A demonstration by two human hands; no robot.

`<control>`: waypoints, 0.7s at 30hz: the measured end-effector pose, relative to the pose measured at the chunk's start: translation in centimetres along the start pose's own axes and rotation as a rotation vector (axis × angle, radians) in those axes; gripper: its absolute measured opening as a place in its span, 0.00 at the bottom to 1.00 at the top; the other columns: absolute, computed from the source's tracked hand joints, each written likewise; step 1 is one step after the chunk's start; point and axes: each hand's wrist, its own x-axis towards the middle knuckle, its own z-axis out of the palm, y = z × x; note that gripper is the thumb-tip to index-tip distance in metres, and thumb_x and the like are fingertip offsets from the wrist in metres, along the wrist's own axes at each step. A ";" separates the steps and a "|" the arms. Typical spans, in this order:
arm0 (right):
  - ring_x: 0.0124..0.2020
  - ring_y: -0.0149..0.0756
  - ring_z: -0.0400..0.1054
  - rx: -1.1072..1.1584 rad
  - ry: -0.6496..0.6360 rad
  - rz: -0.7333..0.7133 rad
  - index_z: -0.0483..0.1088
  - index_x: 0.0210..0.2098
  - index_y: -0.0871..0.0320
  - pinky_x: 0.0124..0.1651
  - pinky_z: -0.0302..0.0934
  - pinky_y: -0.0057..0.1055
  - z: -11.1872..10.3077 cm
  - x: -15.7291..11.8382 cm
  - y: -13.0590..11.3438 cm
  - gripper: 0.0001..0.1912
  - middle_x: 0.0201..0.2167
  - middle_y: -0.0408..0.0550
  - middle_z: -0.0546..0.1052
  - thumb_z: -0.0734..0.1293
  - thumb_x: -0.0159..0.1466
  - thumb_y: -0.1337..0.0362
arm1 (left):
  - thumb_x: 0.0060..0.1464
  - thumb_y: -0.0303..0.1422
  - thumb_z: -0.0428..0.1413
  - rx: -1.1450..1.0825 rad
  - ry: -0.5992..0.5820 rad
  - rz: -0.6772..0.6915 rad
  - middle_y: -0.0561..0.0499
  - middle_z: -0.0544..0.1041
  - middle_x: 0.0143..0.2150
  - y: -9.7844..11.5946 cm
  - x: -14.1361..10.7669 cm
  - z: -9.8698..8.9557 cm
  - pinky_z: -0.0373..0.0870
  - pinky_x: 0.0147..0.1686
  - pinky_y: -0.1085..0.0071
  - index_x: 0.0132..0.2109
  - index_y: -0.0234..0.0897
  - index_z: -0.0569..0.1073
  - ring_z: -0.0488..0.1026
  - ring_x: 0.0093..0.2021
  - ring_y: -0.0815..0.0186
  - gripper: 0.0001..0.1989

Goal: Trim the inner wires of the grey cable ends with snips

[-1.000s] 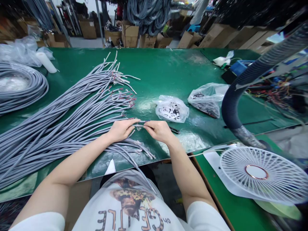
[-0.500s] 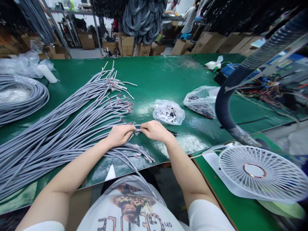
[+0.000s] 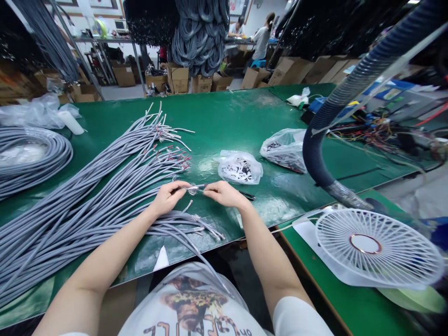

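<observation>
At far left, a coil of gray cable (image 3: 59, 161) lies on a green surface (image 3: 213, 123). Beside it, a bundle of gray cables (image 3: 87, 186) fans toward the center; many ends show bared red and white wires (image 3: 184, 161), so stripping looks done there, though whether any is finished cannot be told. Near the middle, the left hand (image 3: 166, 197) has its fingers pinched on an opened cable end (image 3: 191, 188), held over the surface between both hands; this one appears partway through. It looks pale and thin, with a frayed, silvery tuft and a darker stretch running right, where the right hand (image 3: 223, 193) has its fingers closed on it. Beyond are a clear bag (image 3: 240, 170) of small black-and-white pieces, a slim dark tool (image 3: 248, 195), a second bag (image 3: 284, 151), a ribbed hose (image 3: 312, 154) and a white fan (image 3: 366, 243)
</observation>
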 end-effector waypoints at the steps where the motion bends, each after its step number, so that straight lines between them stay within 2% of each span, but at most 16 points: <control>1: 0.22 0.26 0.54 0.085 0.086 0.011 0.74 0.31 0.63 0.28 0.48 0.26 0.1 -0.1 -0.2 0.14 0.20 0.41 0.66 0.62 0.60 0.60 | 0.53 0.29 0.52 -0.043 0.012 -0.015 0.53 0.71 0.23 0.0 0.1 -0.1 0.61 0.26 0.76 0.40 0.32 0.77 0.65 0.23 0.72 0.11; 4: 0.20 0.25 0.50 0.383 0.288 0.041 0.73 0.41 0.63 0.25 0.46 0.25 0.6 0.1 -1.4 0.19 0.18 0.37 0.60 0.64 0.58 0.54 | 0.53 0.30 0.53 -0.136 0.039 -0.046 0.56 0.66 0.20 -0.1 0.3 -0.1 0.59 0.26 0.75 0.40 0.32 0.77 0.62 0.22 0.72 0.11; 6: 0.20 0.26 0.51 0.483 0.315 0.030 0.72 0.45 0.63 0.26 0.48 0.25 1.3 0.6 -2.4 0.23 0.18 0.36 0.59 0.66 0.56 0.53 | 0.52 0.31 0.53 -0.160 0.037 -0.054 0.56 0.65 0.20 -0.2 0.3 0.0 0.59 0.25 0.75 0.39 0.32 0.77 0.61 0.22 0.73 0.10; 8: 0.22 0.27 0.55 0.462 0.309 -0.008 0.72 0.46 0.63 0.29 0.52 0.26 2.1 1.3 -3.1 0.24 0.21 0.38 0.64 0.67 0.55 0.54 | 0.52 0.32 0.54 -0.176 0.023 -0.054 0.55 0.66 0.21 -0.3 0.3 0.1 0.59 0.26 0.75 0.39 0.32 0.76 0.62 0.23 0.73 0.10; 11: 0.28 0.29 0.61 0.398 0.300 -0.048 0.74 0.42 0.62 0.34 0.56 0.27 3.2 2.3 -3.6 0.21 0.28 0.44 0.72 0.67 0.56 0.54 | 0.52 0.33 0.55 -0.190 0.027 -0.050 0.55 0.67 0.23 -0.4 0.3 0.1 0.60 0.26 0.75 0.39 0.32 0.76 0.62 0.23 0.73 0.10; 14: 0.30 0.30 0.64 0.455 0.278 -0.064 0.75 0.37 0.63 0.36 0.58 0.27 3.8 2.7 -3.5 0.18 0.32 0.47 0.76 0.65 0.58 0.54 | 0.51 0.33 0.56 -0.222 0.040 -0.051 0.56 0.65 0.20 -0.4 0.5 -0.1 0.58 0.24 0.75 0.39 0.31 0.75 0.61 0.22 0.73 0.10; 17: 0.28 0.29 0.63 0.466 0.280 -0.083 0.74 0.31 0.63 0.34 0.57 0.25 4.0 2.7 -3.2 0.15 0.27 0.45 0.75 0.63 0.59 0.57 | 0.51 0.34 0.56 -0.267 0.037 -0.067 0.58 0.63 0.19 -0.5 0.6 -0.2 0.56 0.23 0.76 0.39 0.32 0.75 0.59 0.20 0.74 0.11; 21: 0.22 0.25 0.57 0.361 0.294 -0.078 0.69 0.21 0.62 0.28 0.51 0.23 4.3 2.8 -3.0 0.14 0.18 0.41 0.67 0.60 0.58 0.62 | 0.51 0.35 0.56 -0.336 0.027 -0.108 0.58 0.63 0.18 -0.8 0.8 -0.2 0.54 0.21 0.76 0.39 0.33 0.75 0.57 0.19 0.75 0.11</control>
